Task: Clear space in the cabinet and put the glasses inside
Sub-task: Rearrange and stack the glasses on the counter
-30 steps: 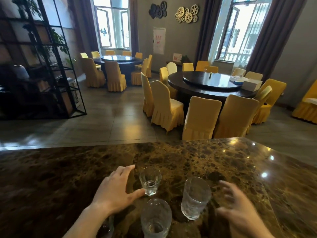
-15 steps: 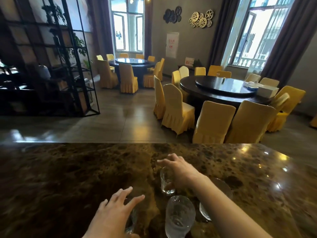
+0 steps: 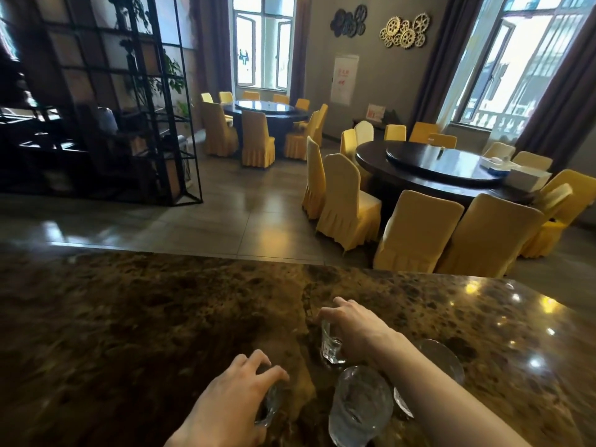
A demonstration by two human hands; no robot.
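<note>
Presently, our holdings, largest first.

Bench (image 3: 129,317): dark mottled stone, carrying all four glasses near our edge, gathered there, we judge, for carrying off. No cabinet shows in this view.

Tall textured glass (image 3: 359,406): upright, nearest us, untouched, under our right forearm.

Second tall glass (image 3: 443,358): right of that forearm, partly hidden, untouched.

Right hand (image 3: 351,321): reached across, fingers (image 3: 338,306) closed from above around the rim of the small far glass (image 3: 330,348), which stands on the stone; a top grip suits lifting out of a crowd.

Left hand (image 3: 232,401): fingers curled over the small near glass (image 3: 269,406), likely so both lift together; whether they press it we cannot tell.
</note>
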